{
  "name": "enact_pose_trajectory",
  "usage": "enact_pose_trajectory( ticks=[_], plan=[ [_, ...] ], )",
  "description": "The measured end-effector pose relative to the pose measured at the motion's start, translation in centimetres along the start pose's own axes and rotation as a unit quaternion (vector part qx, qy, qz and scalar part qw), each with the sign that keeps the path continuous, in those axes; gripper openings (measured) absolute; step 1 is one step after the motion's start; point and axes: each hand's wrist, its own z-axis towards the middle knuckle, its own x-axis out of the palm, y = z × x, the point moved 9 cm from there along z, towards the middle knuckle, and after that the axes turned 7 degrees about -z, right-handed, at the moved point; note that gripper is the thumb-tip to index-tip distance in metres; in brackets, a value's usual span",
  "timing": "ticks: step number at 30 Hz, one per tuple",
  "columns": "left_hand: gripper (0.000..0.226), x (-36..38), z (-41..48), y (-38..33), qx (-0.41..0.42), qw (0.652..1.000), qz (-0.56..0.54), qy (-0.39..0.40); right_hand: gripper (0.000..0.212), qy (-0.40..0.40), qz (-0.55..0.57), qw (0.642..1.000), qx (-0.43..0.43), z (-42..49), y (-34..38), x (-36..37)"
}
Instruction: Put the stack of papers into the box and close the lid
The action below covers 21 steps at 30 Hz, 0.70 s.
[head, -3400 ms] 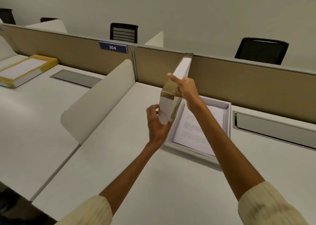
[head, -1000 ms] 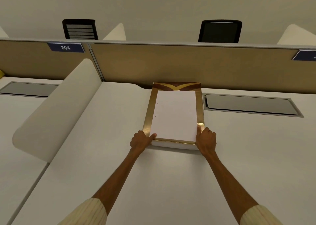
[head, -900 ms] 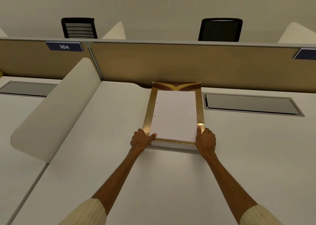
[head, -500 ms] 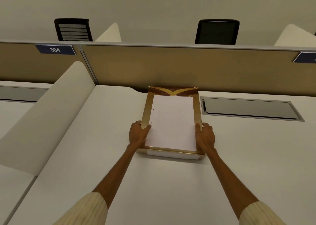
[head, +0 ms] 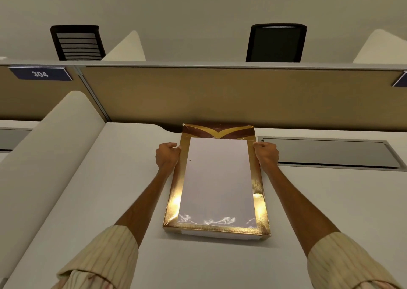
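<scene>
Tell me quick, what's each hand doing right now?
Left hand: closed, gripping the lid's left edge.
Right hand: closed, gripping the lid's right edge.

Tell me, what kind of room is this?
Most likely an open office with shared desks. A tan divider panel runs along the white desk, a blue sign reads 304, and black office chairs stand behind it.

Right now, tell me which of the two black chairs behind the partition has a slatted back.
The left chair, above the 304 sign: its back shows horizontal slats, while the right chair has a plain dark back.
</scene>
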Motion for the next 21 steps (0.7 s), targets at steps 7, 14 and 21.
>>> enact_pose_trajectory(
  ticks=[7, 14, 21],
  plan=[
    [0.037, -0.1, 1.5, 0.7, -0.017, 1.000, 0.022, -0.004, 0.038, -0.038, -0.016, 0.998, 0.036, 0.3, -0.3, 0.0],
    [0.037, -0.8, -0.8, -2.7, 0.047, 0.977, 0.206, -0.030, 0.036, -0.062, -0.066, 0.996, -0.018, -1.5, 2.0, -1.6],
    [0.051, 0.4, -4.8, -5.8, 0.146, 0.950, 0.274, -0.028, 0.024, -0.085, -0.047, 0.979, -0.181, -4.9, 4.8, -3.8]
  ],
)
